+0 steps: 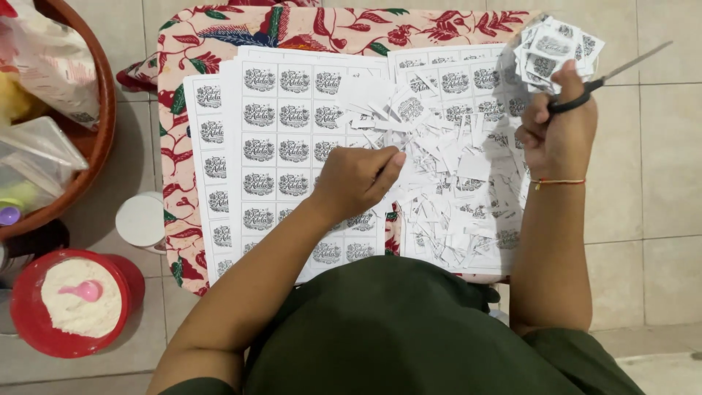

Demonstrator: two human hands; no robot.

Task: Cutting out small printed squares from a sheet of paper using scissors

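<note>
My left hand (356, 180) rests on the printed label sheets (281, 132), fingertips pinching at the edge of the heap of white paper cuttings (453, 175); whether it holds a scrap I cannot tell. My right hand (557, 128) is raised over the right side of the heap and grips black-handled scissors (621, 72), blades pointing right. The same hand also holds a fanned stack of cut labels (552, 47). The sheets show rows of identical black-and-white labels and lie on a low surface covered by a red floral cloth (292, 25).
At left stand a brown basin (102, 110) with plastic bags, a white lidded cup (141, 219), and a red tub (69, 303) of white powder with a pink scoop. Beige tiled floor (651, 183) surrounds the cloth.
</note>
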